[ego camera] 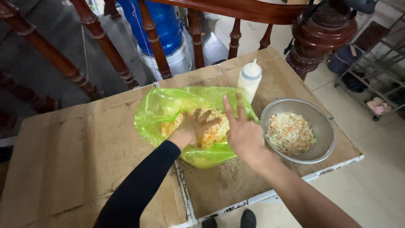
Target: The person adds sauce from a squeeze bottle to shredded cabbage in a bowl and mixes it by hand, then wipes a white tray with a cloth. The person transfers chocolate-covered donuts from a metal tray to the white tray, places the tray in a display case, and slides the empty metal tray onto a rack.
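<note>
A translucent green plastic bag [162, 107] lies open on the cardboard-covered table [76, 152], filled with shredded orange and pale vegetables [217, 133]. My left hand [195, 126], in a black sleeve, is inside the bag with its fingers spread on the shreds. My right hand [241, 128] rests flat against the bag's right edge, fingers extended upward, holding nothing. A metal bowl [325, 131] of shredded vegetables stands just to the right of it.
A white squeeze bottle [249, 80] stands behind the bag. Red wooden banister posts [105, 42] and a blue water jug [166, 25] lie beyond the table. A metal rack [379, 71] stands at the right on the tiled floor.
</note>
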